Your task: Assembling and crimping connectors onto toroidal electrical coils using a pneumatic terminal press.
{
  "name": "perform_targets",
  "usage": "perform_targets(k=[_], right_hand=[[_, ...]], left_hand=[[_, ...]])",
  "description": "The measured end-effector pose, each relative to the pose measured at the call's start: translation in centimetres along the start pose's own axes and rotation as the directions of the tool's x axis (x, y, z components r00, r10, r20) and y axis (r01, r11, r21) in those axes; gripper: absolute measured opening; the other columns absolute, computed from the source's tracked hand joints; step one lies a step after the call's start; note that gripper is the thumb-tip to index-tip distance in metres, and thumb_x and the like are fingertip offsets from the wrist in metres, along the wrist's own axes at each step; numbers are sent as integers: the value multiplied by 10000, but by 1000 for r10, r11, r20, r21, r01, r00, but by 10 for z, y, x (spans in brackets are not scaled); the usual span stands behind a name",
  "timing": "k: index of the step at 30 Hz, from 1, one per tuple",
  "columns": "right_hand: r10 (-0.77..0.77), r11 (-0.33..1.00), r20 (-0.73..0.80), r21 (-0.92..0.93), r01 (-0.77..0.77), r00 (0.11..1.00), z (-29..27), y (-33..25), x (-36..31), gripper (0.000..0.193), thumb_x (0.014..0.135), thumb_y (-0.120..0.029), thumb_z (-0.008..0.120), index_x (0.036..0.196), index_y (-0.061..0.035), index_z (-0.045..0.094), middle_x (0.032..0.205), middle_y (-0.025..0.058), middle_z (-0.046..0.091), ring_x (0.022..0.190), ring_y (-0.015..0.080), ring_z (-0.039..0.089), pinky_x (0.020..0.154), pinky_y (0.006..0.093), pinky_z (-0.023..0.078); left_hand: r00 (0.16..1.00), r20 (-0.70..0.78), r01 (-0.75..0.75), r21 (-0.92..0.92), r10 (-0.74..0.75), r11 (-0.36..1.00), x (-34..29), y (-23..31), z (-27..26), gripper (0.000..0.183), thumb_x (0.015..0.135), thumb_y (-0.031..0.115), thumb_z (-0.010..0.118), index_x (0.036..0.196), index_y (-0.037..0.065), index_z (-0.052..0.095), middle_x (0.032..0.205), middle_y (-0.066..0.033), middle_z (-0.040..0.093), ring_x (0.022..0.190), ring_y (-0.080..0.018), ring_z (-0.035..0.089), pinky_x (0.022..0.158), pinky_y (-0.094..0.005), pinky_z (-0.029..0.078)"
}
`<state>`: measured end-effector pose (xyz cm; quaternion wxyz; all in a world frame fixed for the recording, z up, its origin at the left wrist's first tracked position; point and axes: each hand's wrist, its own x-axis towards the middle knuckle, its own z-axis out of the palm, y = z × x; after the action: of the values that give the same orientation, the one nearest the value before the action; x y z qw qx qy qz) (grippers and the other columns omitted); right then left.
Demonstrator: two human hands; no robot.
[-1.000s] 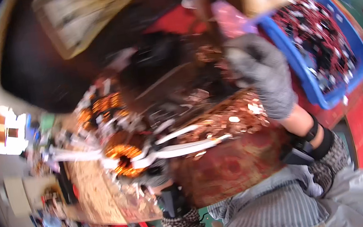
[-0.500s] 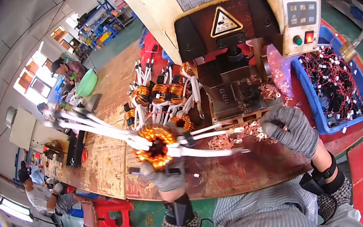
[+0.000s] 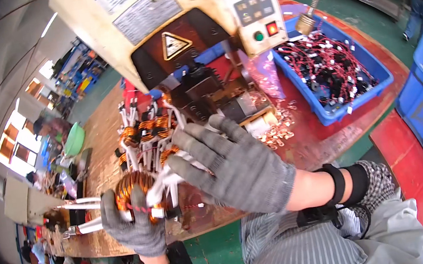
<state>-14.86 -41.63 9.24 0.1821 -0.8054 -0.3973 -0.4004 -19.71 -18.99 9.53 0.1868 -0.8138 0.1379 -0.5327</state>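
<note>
My left hand [image 3: 135, 228], in a grey knit glove, grips a ring-shaped copper coil [image 3: 134, 180] near the table's front left edge. Thick white leads [image 3: 88, 227] with bare metal ends stick out from its left side, and more white leads bend away on its right. My right hand [image 3: 236, 169], gloved alike, is spread palm down with fingers stretched out beside the coil's right-hand leads. Its fingers partly hide those leads, and I see nothing gripped in it. Behind the hands, several similar coils [image 3: 152, 129] with white leads lie in a pile.
A cream press machine [image 3: 90, 19] with a control box [image 3: 252, 11] stands behind my hands. Copper terminals [image 3: 279, 130] lie loose by its base, near a pinkish plastic bag [image 3: 266, 77]. To the right is a blue tray [image 3: 324, 116] of red-and-black wires. People work at the left.
The view has turned, with the machine now further left. My left hand has turned the coil and its leads. My right hand has gone from closed to spread and come over beside the coil.
</note>
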Motion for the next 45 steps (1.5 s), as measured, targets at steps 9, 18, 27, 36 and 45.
perform_targets(k=[9, 18, 27, 36, 45], right_hand=[[-14, 883, 507, 411, -228, 862, 30, -3, -14, 368, 749, -287, 568, 1005, -33, 494, 625, 122, 549, 543, 318, 554, 456, 411, 420], [120, 807, 375, 502, -310, 919, 20, 2, 4, 539, 771, -365, 568, 1074, 76, 501, 699, 209, 564, 583, 322, 559, 514, 383, 437], [68, 649, 652, 546, -530, 756, 49, 8, -36, 380, 767, -324, 548, 1051, -72, 536, 741, 167, 599, 669, 313, 594, 608, 404, 471], [90, 515, 843, 416, -750, 530, 28, 64, -52, 616, 772, -526, 522, 1099, -5, 484, 896, 179, 590, 848, 301, 581, 752, 363, 445], [67, -296, 887, 455, -840, 457, 37, 78, -84, 367, 882, -356, 477, 949, -2, 548, 770, 62, 592, 685, 100, 565, 616, 224, 468]], left_hand=[[962, -145, 209, -151, -231, 966, -30, -30, -23, 466, 805, 297, 591, 1177, 51, 455, 1162, -95, 488, 1161, -279, 386, 1002, -423, 273], [660, 245, 176, -970, -711, -171, -48, 37, 24, 830, 658, 365, 690, 1320, 112, 259, 1333, -174, 287, 1207, -349, 301, 1039, -501, 177], [864, 487, 70, -368, -128, -927, -60, 67, 66, 863, 629, 376, 705, 1322, 118, 260, 1326, -176, 302, 1201, -354, 310, 1040, -510, 167], [876, 481, 30, -142, -43, -989, -62, 70, 103, 895, 600, 386, 720, 1324, 124, 261, 1319, -178, 318, 1195, -358, 320, 1041, -519, 156], [718, 644, -111, -269, -264, -957, -70, 51, 141, 683, 602, 291, 717, 1201, 135, 428, 1197, -15, 450, 1160, -276, 372, 994, -500, 245]])
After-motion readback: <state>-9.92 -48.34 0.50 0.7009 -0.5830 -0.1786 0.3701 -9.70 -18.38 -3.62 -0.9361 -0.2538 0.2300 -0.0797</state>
